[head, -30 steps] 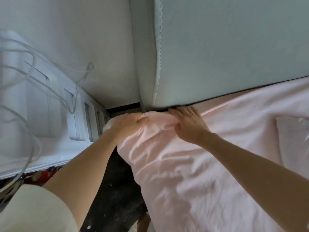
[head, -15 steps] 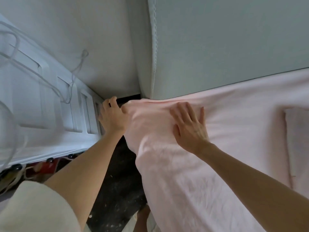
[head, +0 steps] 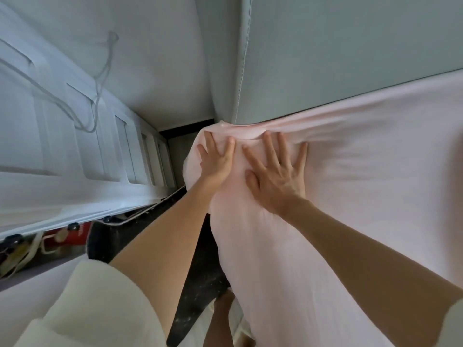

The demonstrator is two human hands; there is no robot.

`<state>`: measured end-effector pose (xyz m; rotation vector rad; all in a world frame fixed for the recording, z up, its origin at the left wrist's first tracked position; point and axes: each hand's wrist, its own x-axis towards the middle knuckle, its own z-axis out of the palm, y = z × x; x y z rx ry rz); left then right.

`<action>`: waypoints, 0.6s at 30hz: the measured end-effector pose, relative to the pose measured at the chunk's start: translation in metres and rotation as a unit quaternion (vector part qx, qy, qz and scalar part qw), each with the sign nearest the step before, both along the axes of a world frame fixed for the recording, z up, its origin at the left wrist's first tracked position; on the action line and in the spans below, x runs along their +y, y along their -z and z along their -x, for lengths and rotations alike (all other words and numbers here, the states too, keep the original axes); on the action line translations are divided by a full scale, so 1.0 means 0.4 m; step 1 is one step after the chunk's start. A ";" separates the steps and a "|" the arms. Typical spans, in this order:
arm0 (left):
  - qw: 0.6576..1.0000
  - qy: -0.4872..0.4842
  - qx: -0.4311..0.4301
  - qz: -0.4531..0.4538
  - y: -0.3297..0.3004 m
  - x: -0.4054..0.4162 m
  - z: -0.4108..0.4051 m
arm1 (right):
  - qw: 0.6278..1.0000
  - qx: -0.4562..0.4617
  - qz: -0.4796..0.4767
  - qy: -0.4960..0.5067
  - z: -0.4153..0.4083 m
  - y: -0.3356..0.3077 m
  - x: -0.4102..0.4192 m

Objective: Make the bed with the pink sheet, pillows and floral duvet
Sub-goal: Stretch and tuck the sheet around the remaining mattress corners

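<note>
The pink sheet covers the mattress and wraps over its top-left corner, just below the pale grey-green headboard. My left hand lies flat on the corner with fingers spread, pressing the fabric. Beside it, my right hand is also flat with fingers spread on the sheet, fingertips near the headboard's lower edge. A few folds run along the seam under the headboard. No pillow or floral duvet is in view.
A white panelled cabinet stands to the left with a white cord hanging over it. Between it and the bed runs a narrow strip of dark floor. Red and dark items sit under the cabinet's edge.
My left hand has moved from the side of the mattress corner onto its top and now lies flat. My right hand slid slightly toward the headboard. The pillow at the right has left the view.
</note>
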<state>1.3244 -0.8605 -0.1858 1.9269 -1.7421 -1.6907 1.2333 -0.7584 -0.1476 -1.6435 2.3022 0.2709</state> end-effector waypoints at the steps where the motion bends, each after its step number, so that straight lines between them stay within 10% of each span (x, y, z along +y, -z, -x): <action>1: 1.000 0.004 0.013 0.015 0.013 -0.010 0.001 | 1.000 0.006 -0.004 -0.001 0.004 0.007 -0.005; 18: 0.994 -0.103 -0.032 0.014 -0.080 0.407 -0.140 | 0.980 -0.019 0.163 0.115 -0.121 -0.085 0.375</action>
